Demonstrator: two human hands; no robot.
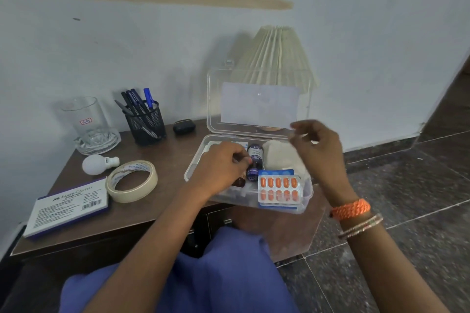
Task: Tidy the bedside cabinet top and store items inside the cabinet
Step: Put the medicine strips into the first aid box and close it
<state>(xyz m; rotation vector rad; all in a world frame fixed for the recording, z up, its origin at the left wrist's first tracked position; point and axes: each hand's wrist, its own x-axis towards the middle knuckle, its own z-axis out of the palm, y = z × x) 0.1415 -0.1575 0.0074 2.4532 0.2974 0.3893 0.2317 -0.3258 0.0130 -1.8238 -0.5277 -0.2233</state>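
A clear plastic box [248,185] sits at the right end of the bedside cabinet top [162,208], its front corner overhanging the edge. Its see-through lid [259,99] stands upright at the back, a white label on it, with a pleated cream lampshade [277,56] showing behind.

Inside the box, a dark purple bottle [255,160] lies in the middle, a white cloth-like wad [279,157] lies to the right of it, and a strip of orange tablets [279,189] leans at the front right corner over a blue strip [276,173].

The left hand [218,169] reaches into the box, fingers curled and pinched at the bottle; whether they actually grip it cannot be told. The right hand [318,147], with an orange wrist thread, hovers above the box's right side, fingers loosely bent and holding nothing visible.

Left of the box lie a roll of tape [131,181], a white bulb [95,164], a Faber-Castell carton [68,207], a mesh pen holder [145,122], a glass [86,122] and a small black case [184,126].
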